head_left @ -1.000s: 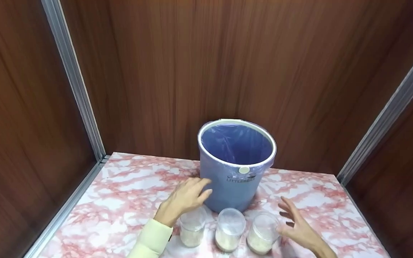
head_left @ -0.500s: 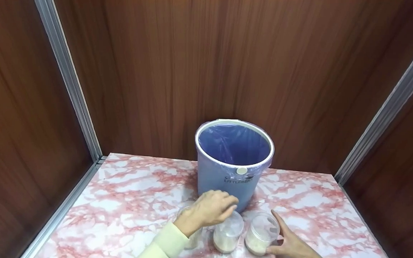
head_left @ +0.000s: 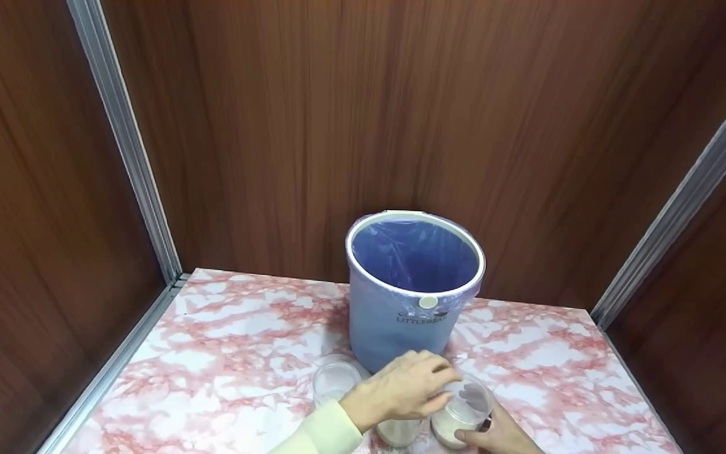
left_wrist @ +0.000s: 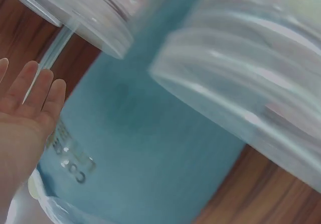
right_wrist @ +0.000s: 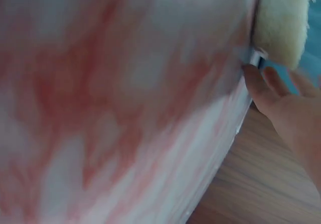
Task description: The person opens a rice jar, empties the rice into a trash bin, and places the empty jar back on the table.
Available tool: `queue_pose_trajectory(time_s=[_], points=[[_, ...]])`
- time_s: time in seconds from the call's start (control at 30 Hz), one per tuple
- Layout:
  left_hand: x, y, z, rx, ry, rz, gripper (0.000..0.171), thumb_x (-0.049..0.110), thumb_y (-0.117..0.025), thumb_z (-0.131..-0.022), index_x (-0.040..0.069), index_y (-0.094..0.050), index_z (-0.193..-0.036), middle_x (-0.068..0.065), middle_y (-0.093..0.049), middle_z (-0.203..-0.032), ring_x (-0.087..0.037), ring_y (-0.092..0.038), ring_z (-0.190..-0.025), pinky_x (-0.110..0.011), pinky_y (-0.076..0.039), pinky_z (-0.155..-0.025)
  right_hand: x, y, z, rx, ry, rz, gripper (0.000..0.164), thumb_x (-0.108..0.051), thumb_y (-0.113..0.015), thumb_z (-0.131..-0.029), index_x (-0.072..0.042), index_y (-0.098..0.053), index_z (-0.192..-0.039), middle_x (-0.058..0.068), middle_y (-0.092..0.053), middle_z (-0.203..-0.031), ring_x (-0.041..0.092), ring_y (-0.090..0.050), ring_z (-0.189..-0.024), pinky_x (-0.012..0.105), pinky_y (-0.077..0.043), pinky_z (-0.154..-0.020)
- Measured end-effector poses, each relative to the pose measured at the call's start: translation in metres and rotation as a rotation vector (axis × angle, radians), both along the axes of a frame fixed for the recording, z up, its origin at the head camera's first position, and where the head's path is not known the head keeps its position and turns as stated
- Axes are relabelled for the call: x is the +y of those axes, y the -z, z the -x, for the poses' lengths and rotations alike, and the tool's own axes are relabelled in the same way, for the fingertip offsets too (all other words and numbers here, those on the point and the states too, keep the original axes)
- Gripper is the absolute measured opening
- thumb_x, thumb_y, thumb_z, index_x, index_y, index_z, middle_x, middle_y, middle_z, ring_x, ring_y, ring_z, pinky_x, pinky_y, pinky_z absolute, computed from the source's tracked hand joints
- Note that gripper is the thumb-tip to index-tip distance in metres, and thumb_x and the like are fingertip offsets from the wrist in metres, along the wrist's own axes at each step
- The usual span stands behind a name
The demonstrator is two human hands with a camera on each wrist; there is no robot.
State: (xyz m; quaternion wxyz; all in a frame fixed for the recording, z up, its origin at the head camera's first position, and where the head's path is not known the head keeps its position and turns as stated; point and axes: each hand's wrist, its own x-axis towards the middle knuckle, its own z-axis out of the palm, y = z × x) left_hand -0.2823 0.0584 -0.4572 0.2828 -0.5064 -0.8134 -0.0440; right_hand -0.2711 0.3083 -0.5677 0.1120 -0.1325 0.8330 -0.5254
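1. Head view: The right hand (head_left: 503, 434) has the right jar (head_left: 459, 421) by its side, thumb against the lower front and the other fingers round the far side, so that grip is closed about it. The right jar stands on the marbled red-and-white worktop (head_left: 243, 359), in front of the blue bucket (head_left: 394, 334) and slightly to its right. The left hand (head_left: 406, 389), in a pale yellow sleeve (head_left: 322, 430), reaches across the middle jar (head_left: 399, 432), partly hiding it; its bent fingertips are by the clear lid (head_left: 475, 397) of the right jar, and whether they touch is hard to tell. The left jar (head_left: 336, 378) stands beside the left forearm, near the bucket's base. A translucent liner (head_left: 413, 252) lines the bucket and folds over its rim.

2. Left wrist view: The left hand's fingers are loosely extended and spread, the grip open with nothing in it. Two clear jar tops show, a small one (left_wrist: 75, 14) above the fingers and a large blurred one (left_wrist: 241, 81) at right; the bucket fills the middle.

3. Right wrist view: The right hand's fingers lie close to a jar's pale contents (right_wrist: 282, 23); contact is unclear from here.
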Motion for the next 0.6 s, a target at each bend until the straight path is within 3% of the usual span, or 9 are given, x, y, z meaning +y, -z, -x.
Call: queue_pose_trajectory(time_s=[0.13,0.27,0.37,0.5,0.6], points=[[0.008,-0.001,-0.002,0.001,-0.011,0.032,0.030,0.040,-0.045,-0.093,0.026,-0.054,-0.117,0.006,-0.059,-0.112,-0.011,-0.056,-0.097,-0.025,-0.048,-0.075,-0.004,0.002,0.000,0.032,0.045,0.025,0.081,-0.022,-0.076,-0.075,-0.004,-0.028,-0.137,0.017,-0.049,-0.126,0.030,-0.053,-0.108,0.033,-0.045,-0.087],[0.014,-0.003,-0.004,-0.021,-0.030,0.061,0.033,0.042,-0.042,-0.094,0.027,-0.051,-0.122,0.004,-0.056,-0.120,-0.012,-0.055,-0.104,-0.026,-0.047,-0.080,-0.008,-0.001,-0.002,0.060,0.004,0.080,0.077,-0.019,-0.073,-0.078,-0.005,-0.027,-0.137,0.017,-0.048,-0.127,0.030,-0.055,-0.107,0.031,-0.049,-0.086],[0.016,-0.007,-0.007,-0.047,-0.028,0.050,0.037,0.047,-0.039,-0.094,0.027,-0.051,-0.124,0.003,-0.054,-0.126,-0.012,-0.053,-0.111,-0.028,-0.047,-0.084,-0.009,-0.011,-0.009,0.071,-0.036,0.075,0.074,-0.018,-0.072,-0.080,-0.008,-0.026,-0.138,0.018,-0.046,-0.128,0.027,-0.057,-0.104,0.032,-0.051,-0.081],[0.020,-0.015,-0.016,-0.091,0.004,0.021,0.047,0.056,-0.032,-0.094,0.028,-0.047,-0.128,0.001,-0.048,-0.133,-0.012,-0.047,-0.120,-0.030,-0.045,-0.091,-0.009,-0.030,-0.022,0.179,-0.048,0.007,0.073,-0.019,-0.073,-0.078,-0.009,-0.030,-0.137,0.014,-0.048,-0.129,0.020,-0.057,-0.105,0.028,-0.050,-0.082],[0.022,-0.025,-0.023,-0.101,0.054,0.002,0.052,0.058,-0.032,-0.093,0.028,-0.044,-0.133,0.000,-0.043,-0.138,-0.011,-0.041,-0.126,-0.029,-0.042,-0.095,-0.010,-0.044,-0.031,0.242,-0.098,0.031,0.067,-0.013,-0.071,-0.079,-0.006,-0.033,-0.134,0.015,-0.050,-0.125,0.019,-0.057,-0.106,0.027,-0.048,-0.085]])
